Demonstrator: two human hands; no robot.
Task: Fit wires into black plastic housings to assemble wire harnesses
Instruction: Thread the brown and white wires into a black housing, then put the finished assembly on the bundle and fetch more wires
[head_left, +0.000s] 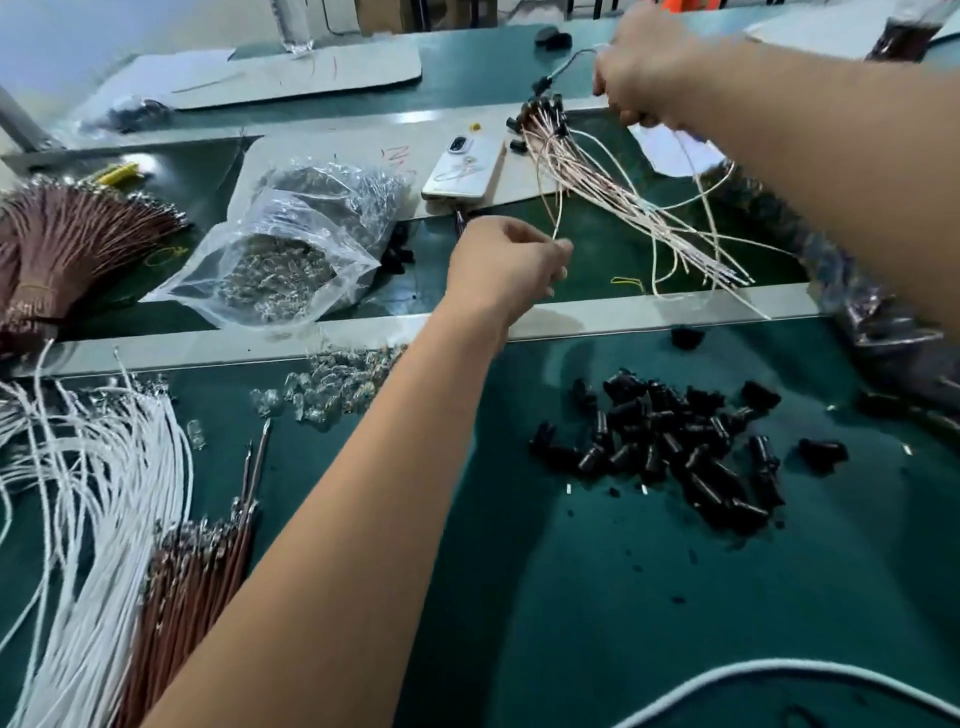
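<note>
My right hand (641, 73) is raised at the upper right and grips a wire harness (558, 70) whose black housing hangs just left of it. Below that, a pile of finished harnesses (618, 192) with black housings and pale wires lies across the far belt. My left hand (506, 267) reaches forward at centre and pinches the end of a thin pale wire (558, 218) from that pile. Loose black plastic housings (675, 441) are heaped on the green mat at the near right. White wires (98, 493) and brown wires (202, 566) lie at the near left.
A clear bag of metal terminals (270, 260) and a white phone (462, 166) lie on the far belt. A brown wire bundle (57, 244) sits at far left. Small clear parts (332, 384) are scattered by the metal rail (649, 312). A white cable (779, 670) curves at bottom right.
</note>
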